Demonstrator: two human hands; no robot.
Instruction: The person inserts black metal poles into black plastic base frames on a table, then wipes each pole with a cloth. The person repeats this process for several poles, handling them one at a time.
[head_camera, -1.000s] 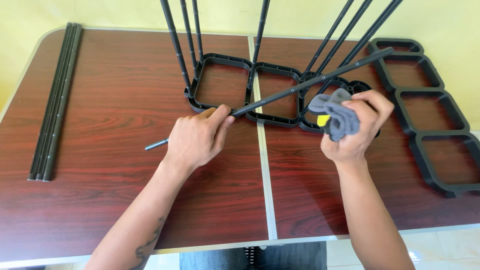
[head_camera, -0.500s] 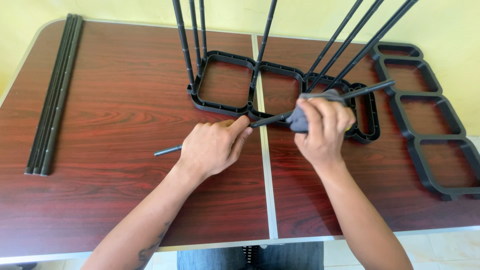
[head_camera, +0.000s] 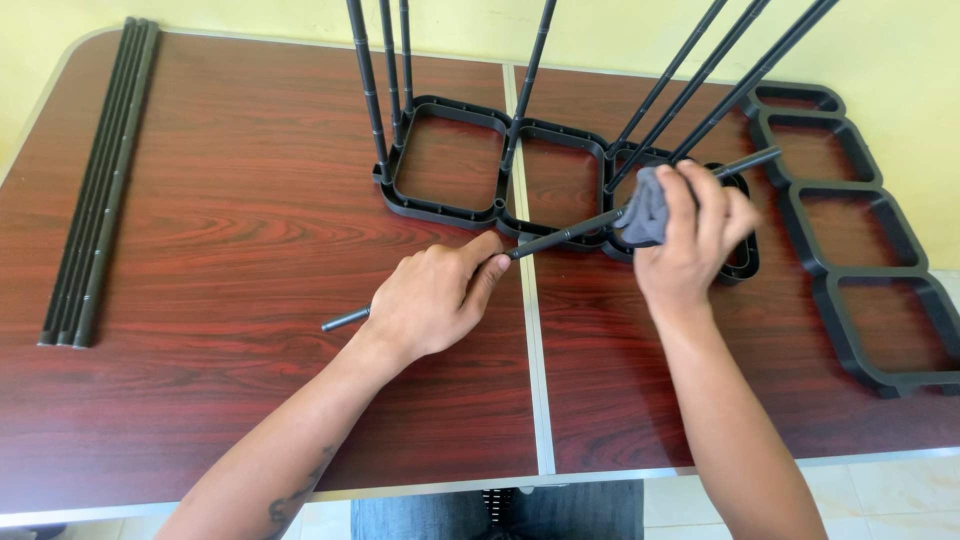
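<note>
On the table (head_camera: 250, 200), two hands grip one rod (head_camera: 560, 237); perhaps four spare rods (head_camera: 98, 190).

Looks like a plain room in a home or small workshop, not a factory floor: a folding table (head_camera: 250, 400) with wood-grain laminate and a metal seam, pale yellow painted wall (head_camera: 900, 50) right behind it, light floor tiles (head_camera: 880, 500), flat-pack rack parts spread out.

reddish wood-grain folding table (head_camera: 200, 220) with metal centre seam, pale yellow wall (head_camera: 900, 50), light tiled floor (head_camera: 880, 490)
</note>
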